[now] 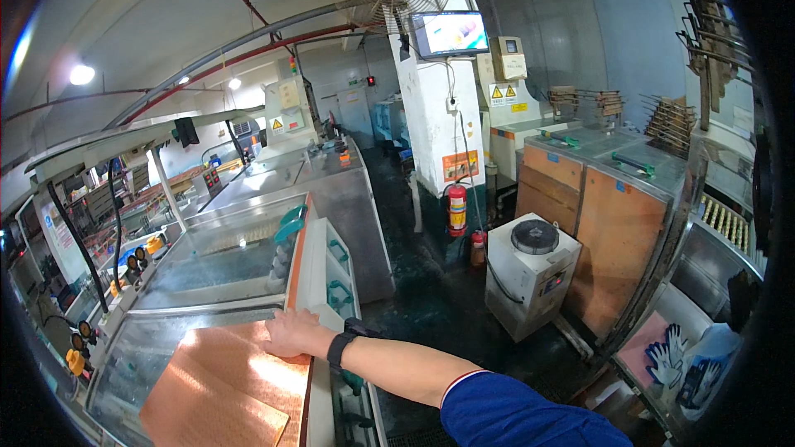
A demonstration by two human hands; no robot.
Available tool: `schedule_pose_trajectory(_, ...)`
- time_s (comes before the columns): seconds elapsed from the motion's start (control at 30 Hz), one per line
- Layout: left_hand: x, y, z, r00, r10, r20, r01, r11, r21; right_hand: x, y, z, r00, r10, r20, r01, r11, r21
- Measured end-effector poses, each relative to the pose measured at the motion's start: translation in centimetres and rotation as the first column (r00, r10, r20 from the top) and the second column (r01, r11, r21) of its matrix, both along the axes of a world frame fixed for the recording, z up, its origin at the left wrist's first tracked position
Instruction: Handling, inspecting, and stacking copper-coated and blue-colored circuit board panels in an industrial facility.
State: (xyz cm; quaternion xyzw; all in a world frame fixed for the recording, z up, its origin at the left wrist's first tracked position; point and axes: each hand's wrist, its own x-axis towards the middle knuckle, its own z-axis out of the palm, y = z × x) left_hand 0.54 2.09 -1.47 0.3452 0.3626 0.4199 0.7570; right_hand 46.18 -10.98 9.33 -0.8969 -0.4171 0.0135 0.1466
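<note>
My right hand [291, 334] reaches across from the lower right, with a dark watch [348, 338] on its wrist. It rests on the upper right corner of a shiny copper sheet [224, 364], fingers spread and laid over the corner. Another copper-coloured sheet [224, 418] overlaps it lower down. Both lie on the clear lid [124, 381] of a long processing machine. Whether any fingertip goes under the sheet cannot be made out. My left hand is out of view.
Beyond the sheets, a teal handle [291, 223] sits on another clear lid. Gauges [137, 261] line the machine's left side. Across the dark aisle stand a white fan-topped unit [530, 269], a fire extinguisher [457, 209] and copper-coloured panels [617, 240]. Gloves [665, 356] lie at the right.
</note>
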Motion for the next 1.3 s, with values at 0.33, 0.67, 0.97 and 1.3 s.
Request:
schedule_pose_trajectory(0.33,0.9,-1.7,2.1,0.998,-0.005,0.068,0.003,0.999,0.036,0.2,0.3,-0.4,1.000,-0.004,0.021,0.004,1.000,0.021)
schedule_pose_trajectory(0.67,-2.5,-0.9,-1.2,0.990,0.064,-0.128,0.010,0.860,0.511,-0.6,1.8,-1.0,0.996,0.085,-0.006,-0.083,0.988,0.131)
schedule_pose_trajectory(0.97,0.2,1.2,2.9,0.989,0.071,0.132,-0.058,0.994,-0.096,-0.4,1.0,0.6,0.999,-0.004,0.033,0.004,1.000,0.001)
schedule_pose_trajectory(1.3,-22.7,5.6,-2.2,0.892,0.449,-0.061,-0.435,0.886,0.158,0.0,2.1,-1.4,0.989,0.034,0.144,-0.046,0.996,0.077)
